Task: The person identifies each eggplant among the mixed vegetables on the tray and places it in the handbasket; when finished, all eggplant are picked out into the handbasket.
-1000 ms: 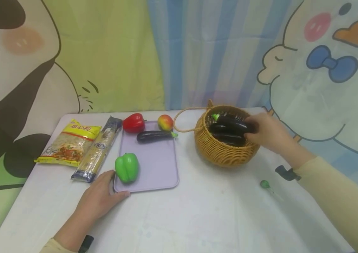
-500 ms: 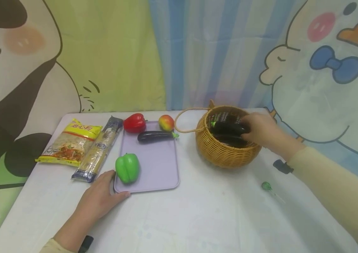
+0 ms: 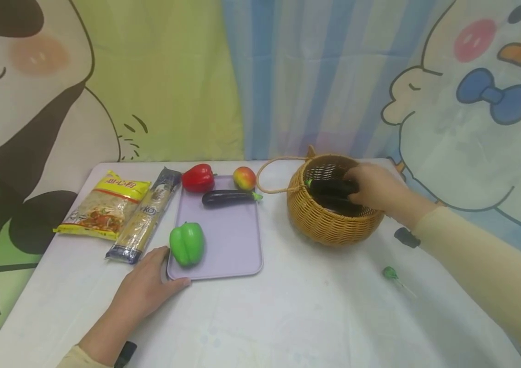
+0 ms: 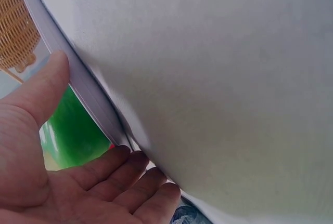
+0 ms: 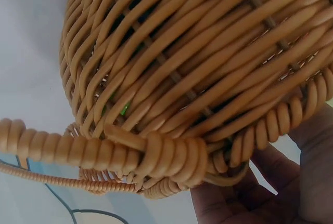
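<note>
My right hand [image 3: 372, 190] reaches over the rim of the wicker basket [image 3: 329, 227]. Its thumb and fingers grip the end of a dark eggplant [image 3: 326, 187] inside; the fingertips are partly hidden. Other dark eggplants lie below it in the basket. In the right wrist view, the weave hides the held eggplant. My left hand [image 3: 149, 281] rests at the near left corner of the lilac tray [image 3: 232, 250], thumb on the front edge, relaxed fingers along the left side. On that tray are a green bell pepper [image 3: 187, 244] and another eggplant [image 3: 228, 198].
A red bell pepper [image 3: 198, 178] and a red-yellow mango-like fruit [image 3: 244, 178] sit at the tray's far corners. Left of it lie a noodle bag [image 3: 106, 204] and a long pasta packet [image 3: 147, 217]. A green lollipop [image 3: 390, 273] lies front right of the basket, whose handle [image 3: 265, 176] extends left.
The right hand has moved slightly left and lowered the eggplant deeper into the basket. The left hand keeps its place at the tray corner. The head view has shifted slightly.
</note>
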Tool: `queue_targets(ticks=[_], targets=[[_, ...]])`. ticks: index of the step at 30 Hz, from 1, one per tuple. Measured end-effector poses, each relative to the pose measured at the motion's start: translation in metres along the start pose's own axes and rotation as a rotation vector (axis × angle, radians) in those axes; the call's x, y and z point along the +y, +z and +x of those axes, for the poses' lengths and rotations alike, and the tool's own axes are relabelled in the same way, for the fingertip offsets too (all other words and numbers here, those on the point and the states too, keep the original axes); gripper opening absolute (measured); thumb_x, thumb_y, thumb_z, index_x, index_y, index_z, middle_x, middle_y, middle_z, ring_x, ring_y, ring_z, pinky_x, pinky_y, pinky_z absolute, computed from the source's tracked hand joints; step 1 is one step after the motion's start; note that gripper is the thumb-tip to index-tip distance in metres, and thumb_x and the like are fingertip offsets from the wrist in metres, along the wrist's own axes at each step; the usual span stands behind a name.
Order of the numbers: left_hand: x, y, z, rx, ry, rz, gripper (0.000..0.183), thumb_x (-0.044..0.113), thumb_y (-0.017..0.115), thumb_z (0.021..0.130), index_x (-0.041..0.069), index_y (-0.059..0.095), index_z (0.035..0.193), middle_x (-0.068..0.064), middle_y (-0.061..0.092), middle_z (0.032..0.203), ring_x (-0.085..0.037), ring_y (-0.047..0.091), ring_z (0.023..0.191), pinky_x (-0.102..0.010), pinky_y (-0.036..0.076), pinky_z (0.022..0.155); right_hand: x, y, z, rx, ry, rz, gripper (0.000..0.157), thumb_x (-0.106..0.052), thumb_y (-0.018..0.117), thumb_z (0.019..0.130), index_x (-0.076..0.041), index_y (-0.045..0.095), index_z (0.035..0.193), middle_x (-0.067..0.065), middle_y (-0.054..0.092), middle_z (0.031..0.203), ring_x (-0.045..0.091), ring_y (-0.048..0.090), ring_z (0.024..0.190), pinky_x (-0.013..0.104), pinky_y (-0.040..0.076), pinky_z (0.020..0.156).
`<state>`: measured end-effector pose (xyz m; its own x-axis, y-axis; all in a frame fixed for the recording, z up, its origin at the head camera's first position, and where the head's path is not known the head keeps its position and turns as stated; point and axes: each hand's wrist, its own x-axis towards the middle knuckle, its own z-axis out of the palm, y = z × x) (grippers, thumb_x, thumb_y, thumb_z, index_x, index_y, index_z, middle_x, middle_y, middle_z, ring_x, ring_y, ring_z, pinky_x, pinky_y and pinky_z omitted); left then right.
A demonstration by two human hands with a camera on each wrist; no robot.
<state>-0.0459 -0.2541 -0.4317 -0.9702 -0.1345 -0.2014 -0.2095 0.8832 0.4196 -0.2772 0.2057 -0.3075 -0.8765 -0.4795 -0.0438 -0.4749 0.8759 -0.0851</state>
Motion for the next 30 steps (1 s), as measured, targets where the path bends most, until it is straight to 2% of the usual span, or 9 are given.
queue_targets(ticks=[6, 9, 13, 17, 20, 22, 24, 27, 30], targets=[[0.0, -0.001, 0.0, 0.003, 0.005, 0.004, 0.105, 0.056, 0.084, 0.082, -0.004, 0.038, 0.156, -0.032, 0.046, 0.155, -0.053, 0.045, 0.142, -0.071, 0.042, 0.114, -0.002, 0.001, 0.002, -0.042, -0.001, 0.025, 0.033, -0.01, 0.083, 0.083, -0.001, 0.075, 0.114, 0.015, 0.078, 0.108, 0.035, 0.072, 0.102, 0.059, 0.06, 0.093], [0.0, -0.002, 0.0, -0.001, 0.002, 0.002, 0.106, 0.056, 0.084, 0.082, -0.004, 0.038, 0.156, -0.032, 0.045, 0.156, -0.053, 0.045, 0.143, -0.071, 0.041, 0.115, -0.002, 0.003, 0.005, -0.079, 0.017, 0.037, 0.038, -0.01, 0.083, 0.084, 0.0, 0.073, 0.119, 0.019, 0.076, 0.114, 0.041, 0.071, 0.108, 0.072, 0.055, 0.096], [0.0, -0.001, 0.001, -0.008, -0.002, -0.004, 0.106, 0.057, 0.084, 0.082, -0.003, 0.038, 0.156, -0.032, 0.045, 0.157, -0.053, 0.044, 0.144, -0.07, 0.041, 0.115, 0.0, 0.007, 0.009, -0.103, 0.024, 0.027, 0.04, -0.011, 0.083, 0.084, 0.001, 0.072, 0.121, 0.02, 0.075, 0.116, 0.044, 0.069, 0.113, 0.08, 0.048, 0.098], [-0.001, 0.0, 0.001, -0.009, -0.002, -0.004, 0.106, 0.057, 0.084, 0.082, -0.003, 0.038, 0.156, -0.031, 0.045, 0.157, -0.053, 0.044, 0.144, -0.07, 0.042, 0.115, 0.003, 0.011, 0.013, -0.104, 0.01, 0.028, 0.037, -0.009, 0.083, 0.084, 0.001, 0.073, 0.118, 0.018, 0.076, 0.113, 0.041, 0.071, 0.11, 0.072, 0.053, 0.098], [-0.002, 0.001, 0.001, -0.005, -0.002, -0.002, 0.106, 0.057, 0.084, 0.082, -0.003, 0.038, 0.156, -0.031, 0.045, 0.156, -0.053, 0.044, 0.144, -0.07, 0.042, 0.115, 0.006, 0.013, 0.015, -0.105, 0.018, 0.032, 0.036, -0.007, 0.083, 0.082, 0.0, 0.074, 0.116, 0.018, 0.077, 0.111, 0.04, 0.071, 0.108, 0.073, 0.054, 0.098], [-0.002, 0.001, 0.001, 0.0, 0.001, 0.0, 0.106, 0.057, 0.084, 0.082, -0.003, 0.038, 0.156, -0.031, 0.046, 0.156, -0.052, 0.045, 0.143, -0.07, 0.042, 0.115, 0.007, 0.014, 0.016, -0.113, 0.032, 0.025, 0.038, -0.007, 0.084, 0.081, -0.001, 0.074, 0.117, 0.019, 0.077, 0.112, 0.043, 0.071, 0.11, 0.082, 0.048, 0.097], [-0.002, 0.001, 0.001, 0.005, 0.008, 0.0, 0.105, 0.057, 0.084, 0.082, -0.003, 0.039, 0.156, -0.031, 0.046, 0.156, -0.052, 0.045, 0.143, -0.07, 0.042, 0.115, 0.008, 0.014, 0.016, -0.123, 0.036, 0.027, 0.04, -0.008, 0.086, 0.08, -0.001, 0.074, 0.117, 0.019, 0.077, 0.112, 0.044, 0.071, 0.11, 0.086, 0.044, 0.097], [-0.002, 0.001, 0.001, 0.013, 0.017, -0.001, 0.104, 0.057, 0.084, 0.082, -0.003, 0.039, 0.155, -0.031, 0.047, 0.155, -0.052, 0.046, 0.142, -0.07, 0.043, 0.114, 0.009, 0.015, 0.014, -0.141, 0.028, 0.032, 0.043, -0.011, 0.088, 0.078, 0.0, 0.073, 0.118, 0.019, 0.077, 0.111, 0.043, 0.072, 0.106, 0.081, 0.047, 0.098], [-0.002, 0.001, 0.001, 0.015, 0.016, -0.007, 0.104, 0.056, 0.084, 0.082, -0.003, 0.039, 0.155, -0.031, 0.047, 0.155, -0.052, 0.046, 0.142, -0.07, 0.043, 0.114, 0.011, 0.017, 0.013, -0.15, 0.013, 0.039, 0.043, -0.014, 0.088, 0.078, 0.0, 0.073, 0.116, 0.016, 0.078, 0.107, 0.038, 0.073, 0.101, 0.072, 0.053, 0.097]])
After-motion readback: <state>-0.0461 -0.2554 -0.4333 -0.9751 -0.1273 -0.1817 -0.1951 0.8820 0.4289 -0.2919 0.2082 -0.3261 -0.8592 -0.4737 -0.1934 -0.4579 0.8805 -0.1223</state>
